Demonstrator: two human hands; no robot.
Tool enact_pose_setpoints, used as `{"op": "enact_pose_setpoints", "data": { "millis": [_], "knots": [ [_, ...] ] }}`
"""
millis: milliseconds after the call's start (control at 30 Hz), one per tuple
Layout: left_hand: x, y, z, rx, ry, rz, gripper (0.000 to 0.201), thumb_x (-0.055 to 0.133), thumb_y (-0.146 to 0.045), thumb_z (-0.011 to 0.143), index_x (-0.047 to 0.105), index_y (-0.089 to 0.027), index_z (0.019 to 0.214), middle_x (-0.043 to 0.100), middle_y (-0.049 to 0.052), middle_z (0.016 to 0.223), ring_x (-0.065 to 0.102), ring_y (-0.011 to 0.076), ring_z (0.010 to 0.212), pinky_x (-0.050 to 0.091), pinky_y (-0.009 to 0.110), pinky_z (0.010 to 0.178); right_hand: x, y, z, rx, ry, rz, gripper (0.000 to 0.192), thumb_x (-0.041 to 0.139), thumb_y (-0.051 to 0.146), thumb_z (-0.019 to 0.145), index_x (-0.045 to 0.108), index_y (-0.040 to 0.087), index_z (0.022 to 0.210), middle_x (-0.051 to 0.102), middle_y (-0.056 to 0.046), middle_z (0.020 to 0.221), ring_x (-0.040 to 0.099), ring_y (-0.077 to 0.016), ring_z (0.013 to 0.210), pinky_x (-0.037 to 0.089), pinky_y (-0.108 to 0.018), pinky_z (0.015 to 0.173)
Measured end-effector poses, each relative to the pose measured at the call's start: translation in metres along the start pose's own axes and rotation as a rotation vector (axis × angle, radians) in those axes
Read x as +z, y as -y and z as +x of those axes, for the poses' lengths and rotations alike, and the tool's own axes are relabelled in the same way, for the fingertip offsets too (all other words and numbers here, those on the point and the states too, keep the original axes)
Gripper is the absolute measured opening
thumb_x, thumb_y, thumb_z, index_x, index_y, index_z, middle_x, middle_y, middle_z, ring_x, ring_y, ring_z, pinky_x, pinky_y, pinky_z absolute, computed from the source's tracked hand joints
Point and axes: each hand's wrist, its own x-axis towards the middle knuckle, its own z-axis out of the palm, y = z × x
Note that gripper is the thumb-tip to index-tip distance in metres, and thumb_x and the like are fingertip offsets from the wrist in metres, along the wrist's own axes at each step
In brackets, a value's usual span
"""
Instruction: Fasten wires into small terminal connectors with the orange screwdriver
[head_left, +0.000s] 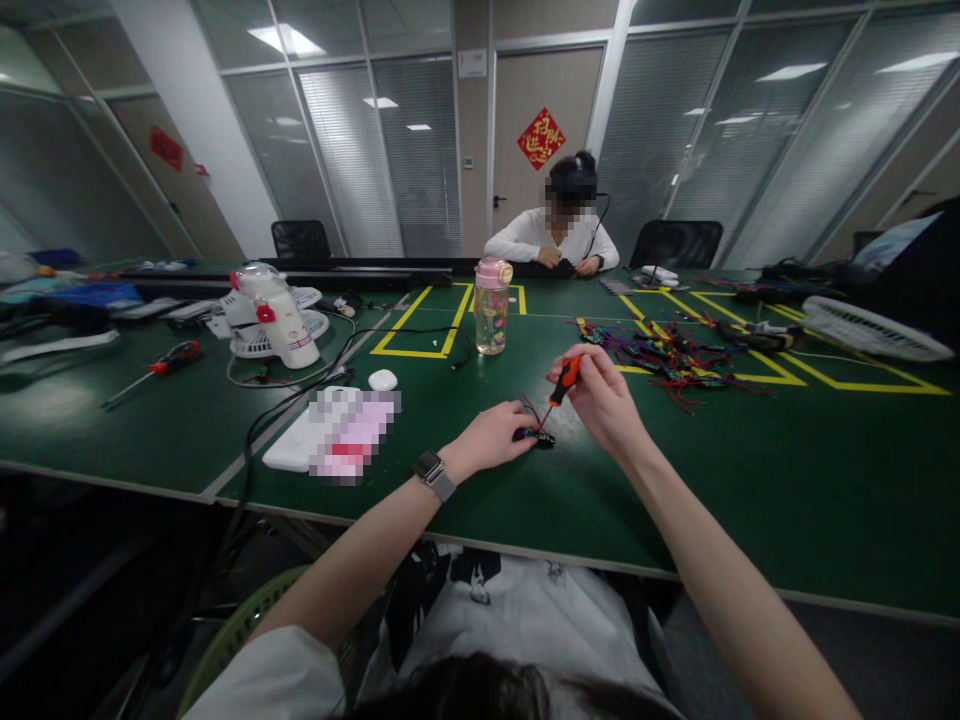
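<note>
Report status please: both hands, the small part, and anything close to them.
Right hand grips orange-handled screwdriver, tip down on small black part. Left hand pins that part to green table. Wire bundle lies apart, behind.

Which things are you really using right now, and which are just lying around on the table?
In use:
left hand on the small black part
right hand holding the orange screwdriver

Just lying about:
pink-lidded bottle
wire pile
red screwdriver
white fan

The left hand (pixel 491 437) is pinning a small black part (pixel 535 436) on the table (pixel 750 480) while the right hand (pixel 600 400) is holding a screwdriver (pixel 561 385) on it.
</note>
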Motion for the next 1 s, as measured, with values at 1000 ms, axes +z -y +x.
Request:
{"op": "enact_pose_setpoints", "data": {
  "millis": [1000],
  "knots": [
    [0.0009,0.0009,0.0006,0.001,0.003,0.005,0.018,0.062,-0.027,0.096,0.074,-0.018,0.107,0.064,0.006,0.102,0.064,0.019,0.093,0.053,0.029,0.085,-0.0009,-0.0004,-0.0021,0.021,0.037,-0.012,0.025,0.073,0.049,0.086,0.071,0.03,0.102,0.067,0.0,0.086,0.063,-0.0162,0.081,0.056,-0.033,0.079]
  ]
}}
